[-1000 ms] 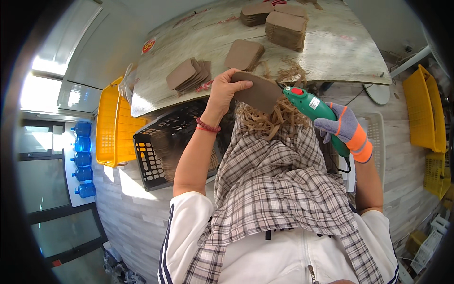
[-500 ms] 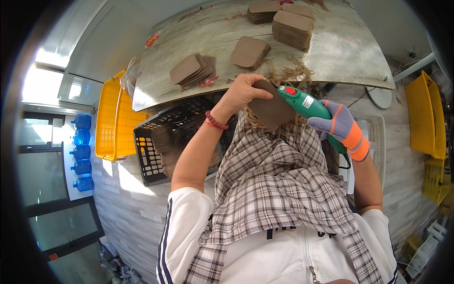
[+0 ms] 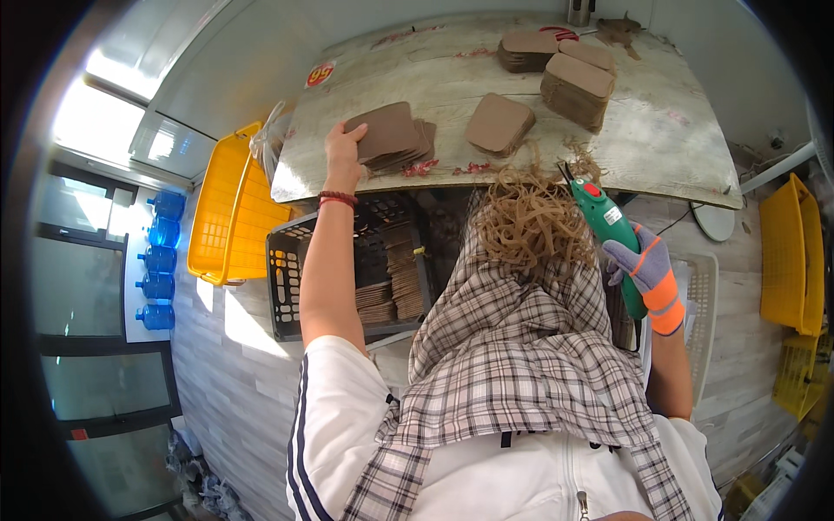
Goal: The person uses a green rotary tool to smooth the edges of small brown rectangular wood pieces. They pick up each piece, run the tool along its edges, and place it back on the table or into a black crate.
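My left hand (image 3: pixel 344 149), bare with a red beaded bracelet, grips a brown rounded pad (image 3: pixel 382 130) by its left edge. That pad lies over a fanned stack of similar pads (image 3: pixel 420 143) at the table's near left. In my right hand (image 3: pixel 641 260), covered by a grey and orange glove, is a green electric cutter (image 3: pixel 605 216) with a red button. Its dark tip points up and away, close to the table's front edge. Curly brown trimmings (image 3: pixel 532 221) are heaped on my plaid apron (image 3: pixel 504 347), left of the cutter.
More pad stacks (image 3: pixel 499 124) stand on the table (image 3: pixel 417 69), the tallest (image 3: pixel 578 89) further right. Below its edge, a black crate (image 3: pixel 287 300) holds brown pads. Yellow baskets (image 3: pixel 228 195) stand left and right. A white bin (image 3: pixel 704 304) sits beside my right arm.
My left hand has swung left from the cutter to the left stack, with a pad in it. The cutter's tip is now free of the pad, and the trimmings heap is uncovered.
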`<state>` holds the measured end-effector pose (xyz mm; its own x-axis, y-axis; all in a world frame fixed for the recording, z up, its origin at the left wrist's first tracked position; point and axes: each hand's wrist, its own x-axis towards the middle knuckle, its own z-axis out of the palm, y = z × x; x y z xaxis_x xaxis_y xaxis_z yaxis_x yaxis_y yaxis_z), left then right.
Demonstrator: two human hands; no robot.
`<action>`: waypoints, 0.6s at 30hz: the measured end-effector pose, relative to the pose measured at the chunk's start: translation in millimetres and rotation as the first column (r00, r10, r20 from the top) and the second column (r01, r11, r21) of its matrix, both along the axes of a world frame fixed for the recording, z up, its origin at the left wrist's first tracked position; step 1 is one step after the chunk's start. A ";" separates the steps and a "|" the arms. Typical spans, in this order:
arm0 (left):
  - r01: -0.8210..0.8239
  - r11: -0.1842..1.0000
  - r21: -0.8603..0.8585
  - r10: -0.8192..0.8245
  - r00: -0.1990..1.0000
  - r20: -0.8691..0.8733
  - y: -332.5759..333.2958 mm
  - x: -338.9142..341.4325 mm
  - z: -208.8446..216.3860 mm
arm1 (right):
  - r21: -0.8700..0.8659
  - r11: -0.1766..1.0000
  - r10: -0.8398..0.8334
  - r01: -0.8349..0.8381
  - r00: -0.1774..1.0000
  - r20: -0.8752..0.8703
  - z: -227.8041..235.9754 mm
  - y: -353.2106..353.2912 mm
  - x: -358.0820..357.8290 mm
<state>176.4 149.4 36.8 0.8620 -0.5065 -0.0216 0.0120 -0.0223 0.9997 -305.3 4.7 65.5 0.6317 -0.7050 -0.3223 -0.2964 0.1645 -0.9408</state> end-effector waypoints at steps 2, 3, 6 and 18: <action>-0.156 0.973 0.170 0.111 0.963 0.247 -5.4 23.6 -14.6 | 0.006 1.000 0.002 -0.002 1.000 0.004 -3.6 0.7 -1.8; -0.285 0.912 0.294 0.067 0.813 0.578 -12.0 21.7 -19.8 | 0.009 1.000 0.001 -0.001 1.000 0.005 -5.7 1.1 -3.3; -0.503 0.781 0.370 -0.259 0.278 0.925 -48.5 -37.0 -28.9 | -0.056 0.998 0.006 -0.009 0.999 -0.053 -12.5 -0.2 -10.0; -0.119 0.894 0.431 -0.296 0.565 0.770 -119.7 -149.3 -47.8 | -0.071 0.995 -0.077 0.075 0.997 -0.020 -17.6 7.6 -11.0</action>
<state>27.1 29.7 -11.0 0.5650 -0.7009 0.4354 -0.8068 -0.3589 0.4693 -316.2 12.3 48.0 0.5687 -0.7719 -0.2842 -0.3071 0.1212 -0.9439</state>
